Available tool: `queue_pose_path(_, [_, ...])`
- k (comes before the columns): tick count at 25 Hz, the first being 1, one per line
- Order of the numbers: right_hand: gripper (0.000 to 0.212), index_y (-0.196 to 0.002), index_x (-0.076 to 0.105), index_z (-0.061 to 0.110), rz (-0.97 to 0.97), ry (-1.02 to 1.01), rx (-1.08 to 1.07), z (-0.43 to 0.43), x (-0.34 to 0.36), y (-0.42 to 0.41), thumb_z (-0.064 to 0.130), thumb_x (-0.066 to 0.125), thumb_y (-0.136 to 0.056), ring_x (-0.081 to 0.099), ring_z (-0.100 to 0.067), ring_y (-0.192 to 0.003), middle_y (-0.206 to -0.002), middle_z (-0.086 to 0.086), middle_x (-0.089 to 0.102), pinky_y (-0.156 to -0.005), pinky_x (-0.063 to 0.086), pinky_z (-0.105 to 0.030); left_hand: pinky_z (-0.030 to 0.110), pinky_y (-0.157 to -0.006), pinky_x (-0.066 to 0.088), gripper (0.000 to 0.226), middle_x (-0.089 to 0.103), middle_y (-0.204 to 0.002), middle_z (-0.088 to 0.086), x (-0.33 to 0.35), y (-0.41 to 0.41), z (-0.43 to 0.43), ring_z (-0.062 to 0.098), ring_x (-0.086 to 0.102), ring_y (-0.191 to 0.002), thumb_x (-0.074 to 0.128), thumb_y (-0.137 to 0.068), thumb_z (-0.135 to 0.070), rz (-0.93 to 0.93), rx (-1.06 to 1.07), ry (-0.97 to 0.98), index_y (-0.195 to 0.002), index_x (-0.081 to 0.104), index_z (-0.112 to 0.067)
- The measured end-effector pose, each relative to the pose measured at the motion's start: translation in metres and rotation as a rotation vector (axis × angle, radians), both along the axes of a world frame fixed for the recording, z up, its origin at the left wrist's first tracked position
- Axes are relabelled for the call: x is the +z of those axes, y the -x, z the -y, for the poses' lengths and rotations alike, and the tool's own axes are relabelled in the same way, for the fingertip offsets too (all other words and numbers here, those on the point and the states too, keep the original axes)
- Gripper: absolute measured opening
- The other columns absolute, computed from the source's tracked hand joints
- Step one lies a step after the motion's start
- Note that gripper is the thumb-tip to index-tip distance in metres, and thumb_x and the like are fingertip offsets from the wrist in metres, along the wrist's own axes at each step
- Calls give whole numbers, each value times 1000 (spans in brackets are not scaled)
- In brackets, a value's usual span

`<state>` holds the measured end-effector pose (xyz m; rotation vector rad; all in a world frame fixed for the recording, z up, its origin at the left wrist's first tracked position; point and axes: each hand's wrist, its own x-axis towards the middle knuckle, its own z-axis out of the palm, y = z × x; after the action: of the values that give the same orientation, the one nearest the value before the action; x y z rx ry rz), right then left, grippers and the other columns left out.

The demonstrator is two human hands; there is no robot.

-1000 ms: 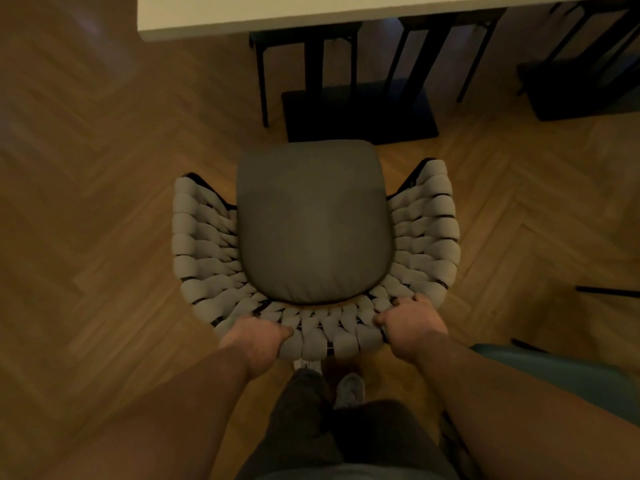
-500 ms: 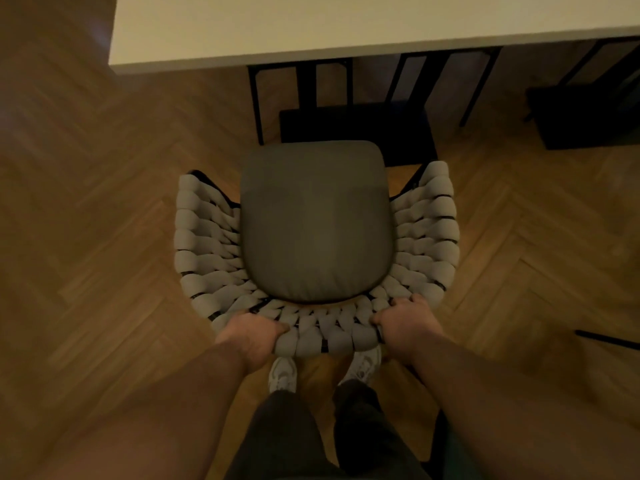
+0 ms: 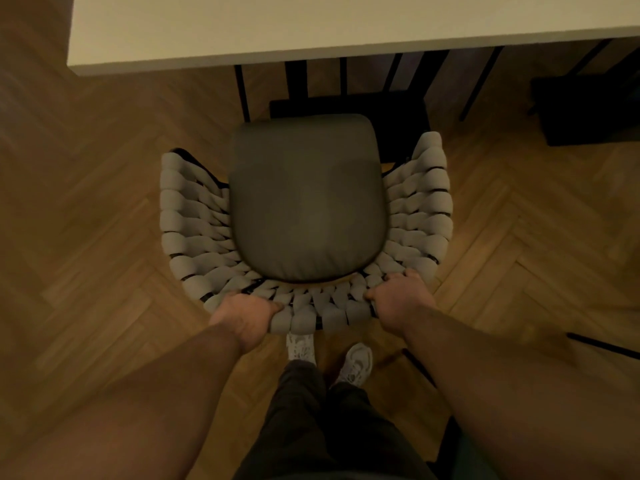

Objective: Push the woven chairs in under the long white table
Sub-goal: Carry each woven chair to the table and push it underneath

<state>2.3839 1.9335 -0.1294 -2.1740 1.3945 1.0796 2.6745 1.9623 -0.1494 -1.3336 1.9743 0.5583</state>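
Note:
A woven chair (image 3: 194, 216) with thick pale straps and a dark grey seat cushion stands right below me, facing the long white table (image 3: 311, 26). The table's near edge runs across the top of the view, and the cushion's front edge lies a little short of it. My left hand (image 3: 247, 315) grips the back rim of the chair on the left. My right hand (image 3: 398, 299) grips the same rim on the right. My two feet in pale shoes stand just behind the chair.
Black table legs and a dark base plate (image 3: 346, 105) sit under the table ahead of the chair. Another dark base (image 3: 588, 109) lies at the upper right. A thin black leg (image 3: 602, 346) crosses the herringbone wood floor at right.
The chair and I have moved forward toward the table; more of the tabletop shows and the seat's front is nearer its edge. Both hands keep their grip.

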Motion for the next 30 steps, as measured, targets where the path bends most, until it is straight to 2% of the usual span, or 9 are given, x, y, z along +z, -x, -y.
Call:
queue_pose_path(5, [42,-142,58,40,-24,-3,-12,26,-3,-6,22,48,-105,51,-27,-133,-141,-4,60,-115,31,-50,42,-112,42,61,60,-148,-4,5,-2,32,22,60,-131,41,-104,-12,21,-41,19,-157,39,-43])
queue_pose_path(11, [36,-138,58,38,13,-33,8,19,-7,2,28,53,-103,51,-27,-130,-137,-3,60,-114,32,-51,45,-112,46,67,56,-152,-2,-3,2,30,24,58,-134,45,-103,-11,54,-6,-90,-158,33,-46])
queue_pose_path(15, [30,-131,60,36,65,-37,20,13,-14,20,32,53,-102,51,-25,-127,-133,-2,63,-115,31,-50,43,-120,35,69,50,-159,-3,2,26,21,22,51,-141,43,-103,-10,94,-6,-98,-162,29,-42])
queue_pose_path(19, [46,-140,57,40,200,-79,17,21,-10,45,50,59,-95,51,-20,-136,-138,4,64,-129,2,-56,45,-123,29,75,55,-153,-2,9,43,15,22,52,-139,52,-95,-18,116,68,-136,-162,28,-40])
queue_pose_path(22, [62,-143,57,43,336,-112,-96,34,0,68,76,54,-91,54,-13,-136,-130,14,69,-127,-14,-54,45,-117,38,89,52,-155,1,5,68,22,26,51,-138,63,-87,-34,-46,189,-285,-164,20,-41])
queue_pose_path(23, [59,-138,61,43,397,-74,-174,39,-1,74,78,48,-93,58,-11,-130,-120,15,72,-129,-9,-52,45,-114,43,93,50,-157,2,1,81,23,29,51,-137,66,-84,-44,-122,234,-324,-164,18,-45])
queue_pose_path(25, [53,-123,67,37,511,133,-313,50,-7,84,74,39,-97,62,-13,-120,-112,15,69,-128,18,-52,46,-110,47,92,50,-157,3,-6,111,23,31,52,-136,66,-81,-57,-231,287,-350,-159,19,-52])
queue_pose_path(27, [49,-126,67,31,566,402,-411,69,-18,92,64,45,-96,58,-21,-128,-131,7,64,-117,39,-51,42,-109,49,83,53,-154,1,-14,131,23,28,55,-134,66,-88,-44,-309,264,-290,-160,25,-47])
queue_pose_path(30, [67,-153,48,22,621,546,-781,93,-32,97,41,69,-93,33,-28,-152,-164,-4,39,-126,30,-47,43,-108,50,82,57,-150,1,-16,137,26,27,57,-132,64,-90,-32,-303,208,-223,-162,26,-40])
